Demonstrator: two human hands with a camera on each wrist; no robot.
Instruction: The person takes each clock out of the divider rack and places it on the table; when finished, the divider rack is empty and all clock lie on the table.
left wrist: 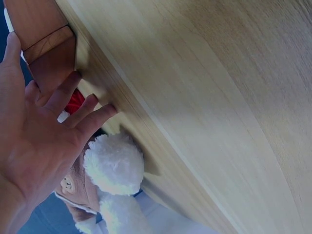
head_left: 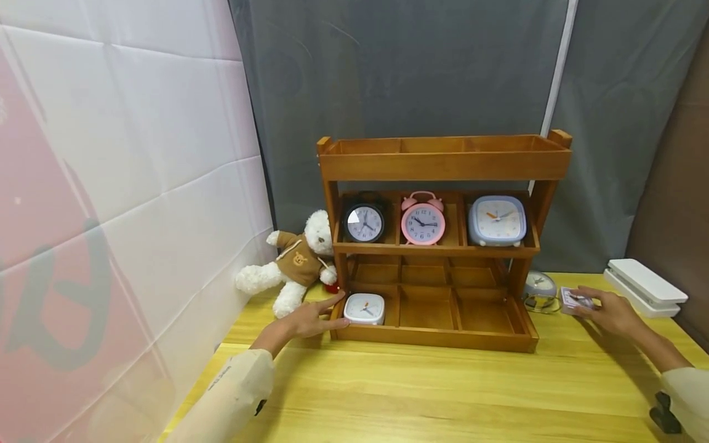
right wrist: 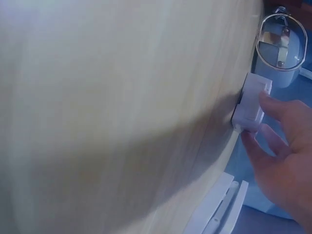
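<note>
My left hand (head_left: 310,318) rests at the lower left corner of the wooden shelf (head_left: 437,338), fingers extended, beside a white alarm clock (head_left: 364,308) in the bottom left compartment. In the left wrist view the left hand (left wrist: 44,131) spreads its fingers by the shelf's wooden end (left wrist: 51,53). To the right of the shelf, my right hand (head_left: 609,311) pinches a small square pale purple clock (head_left: 569,299) at the table surface. The right wrist view has the thumb and fingers of the right hand (right wrist: 285,151) on that clock's casing (right wrist: 251,102).
The middle tier holds a black clock (head_left: 364,222), a pink twin-bell clock (head_left: 423,223) and a blue clock (head_left: 497,221). A teddy bear (head_left: 297,261) leans at the shelf's left. A grey round clock (head_left: 540,284) and a white device (head_left: 645,286) stand near the right hand.
</note>
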